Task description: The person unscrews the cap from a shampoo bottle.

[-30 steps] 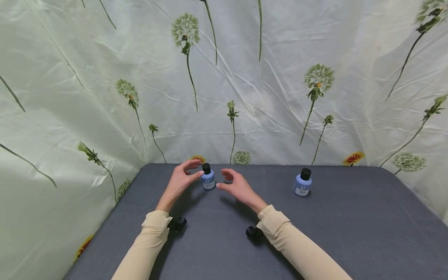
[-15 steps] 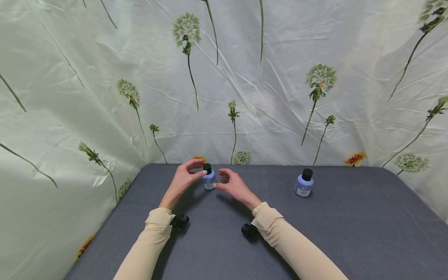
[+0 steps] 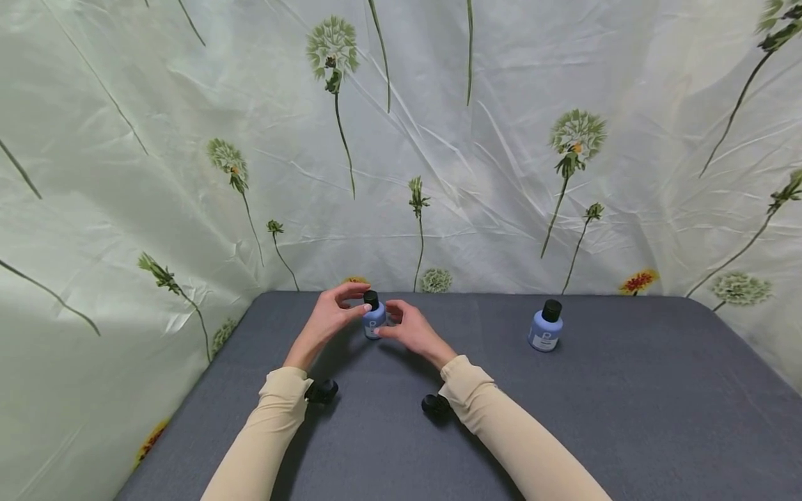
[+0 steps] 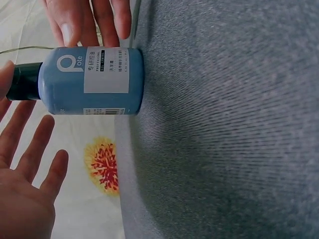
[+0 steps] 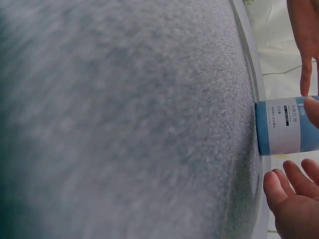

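A small blue bottle point(image 3: 374, 321) with a black cap and a white label stands upright on the grey table, between my two hands. My left hand point(image 3: 327, 321) is at its left, with the thumb by the cap point(image 4: 25, 80) and the other fingers spread apart behind. Whether that thumb touches the cap is unclear. My right hand point(image 3: 415, 332) curves loosely round the bottle's right side; its thumb passes in front of the lower body and its other fingers are partly hidden behind. In the right wrist view, a gap shows between the right fingers point(image 5: 294, 181) and the bottle.
A second blue bottle point(image 3: 545, 330) with a black cap stands upright farther right on the grey cloth-covered table point(image 3: 626, 417). Behind and to the left hangs a pale curtain point(image 3: 489, 174) with a dandelion print. Each wrist wears a small black camera point(image 3: 322, 391).
My right hand has moved left, closing in on the bottle until its thumb overlaps the bottle's front. My left hand has shifted only slightly towards the cap. Both bottles stay in place.
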Action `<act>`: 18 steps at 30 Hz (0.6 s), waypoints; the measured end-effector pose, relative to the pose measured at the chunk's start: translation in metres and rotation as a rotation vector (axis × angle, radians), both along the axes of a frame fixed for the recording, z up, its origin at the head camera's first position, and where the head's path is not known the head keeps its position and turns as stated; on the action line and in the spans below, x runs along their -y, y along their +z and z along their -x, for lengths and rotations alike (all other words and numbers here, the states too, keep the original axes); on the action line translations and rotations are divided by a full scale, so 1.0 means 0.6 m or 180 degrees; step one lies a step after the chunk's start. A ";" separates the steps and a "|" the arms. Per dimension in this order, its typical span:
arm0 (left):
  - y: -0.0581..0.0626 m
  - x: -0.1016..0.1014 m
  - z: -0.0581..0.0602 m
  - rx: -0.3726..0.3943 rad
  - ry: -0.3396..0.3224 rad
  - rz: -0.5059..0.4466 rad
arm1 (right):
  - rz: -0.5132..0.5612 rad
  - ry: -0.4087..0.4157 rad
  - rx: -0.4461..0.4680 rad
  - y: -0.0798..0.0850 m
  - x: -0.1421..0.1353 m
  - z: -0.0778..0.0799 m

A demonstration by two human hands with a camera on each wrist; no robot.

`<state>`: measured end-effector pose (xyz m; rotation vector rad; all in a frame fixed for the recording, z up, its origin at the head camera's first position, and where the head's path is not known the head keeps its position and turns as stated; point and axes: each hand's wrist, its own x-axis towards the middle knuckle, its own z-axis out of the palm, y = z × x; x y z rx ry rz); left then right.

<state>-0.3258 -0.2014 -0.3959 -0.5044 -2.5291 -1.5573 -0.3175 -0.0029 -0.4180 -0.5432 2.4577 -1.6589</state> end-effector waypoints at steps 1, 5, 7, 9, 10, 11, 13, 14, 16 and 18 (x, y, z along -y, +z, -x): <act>0.001 0.000 0.001 0.0001 -0.0015 0.0025 | 0.0027 0.0011 -0.0006 -0.001 0.002 0.002; 0.002 -0.002 0.005 -0.0029 -0.0075 0.0058 | 0.0037 0.0037 -0.0059 -0.006 0.009 0.007; 0.001 -0.002 0.008 -0.0050 -0.0083 0.0058 | 0.0028 0.0030 -0.0097 -0.008 0.013 0.008; 0.001 -0.002 0.010 -0.0061 -0.0083 0.0027 | 0.0017 0.0015 -0.0119 -0.008 0.018 0.008; 0.001 -0.002 0.010 -0.0065 -0.0084 0.0018 | 0.0004 0.0001 -0.0135 -0.008 0.019 0.008; 0.000 -0.002 0.011 -0.0060 -0.0084 0.0008 | -0.0011 -0.0011 -0.0145 -0.007 0.021 0.008; 0.000 -0.003 0.011 -0.0044 -0.0082 -0.0022 | -0.0057 -0.0040 -0.0136 -0.006 0.023 0.007; -0.001 -0.004 0.011 -0.0050 -0.0081 -0.0026 | -0.0089 -0.0060 -0.0126 -0.006 0.024 0.007; 0.000 -0.005 0.011 -0.0059 -0.0068 -0.0013 | -0.0150 -0.0098 -0.0102 -0.006 0.026 0.007; -0.001 -0.005 0.011 -0.0074 -0.0050 0.0019 | -0.0181 -0.0121 -0.0070 -0.006 0.027 0.007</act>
